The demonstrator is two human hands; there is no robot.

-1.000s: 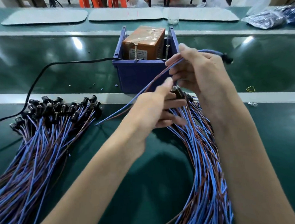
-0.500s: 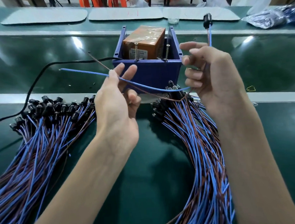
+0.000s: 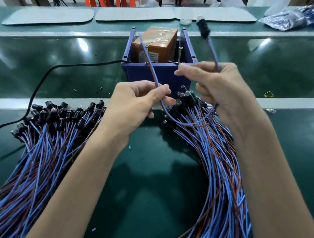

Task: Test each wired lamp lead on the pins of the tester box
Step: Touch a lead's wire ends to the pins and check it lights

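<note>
One lamp lead [image 3: 187, 122] with blue and brown wires loops between my hands. My left hand [image 3: 134, 103] pinches its free wire ends, which rise toward the screw pins [image 3: 147, 54] of the tester box [image 3: 155, 45]. My right hand [image 3: 221, 87] grips the same lead below its black lamp head [image 3: 203, 28], which stands up above the fist. The orange tester box sits inside a blue bin [image 3: 161, 73], with a second pin [image 3: 180, 54] on the right.
A pile of leads [image 3: 45, 141] with black lamp heads lies at the left, another pile [image 3: 217, 161] at the right under my right forearm. A black power cable [image 3: 48, 75] runs left from the bin. Grey mats [image 3: 133, 14] and plastic bags [image 3: 283, 19] lie at the back.
My left hand has moved right and toward the bin, swinging the wire ends up from pointing left to pointing at the tester pins. The right hand has dropped slightly with the lamp head.
</note>
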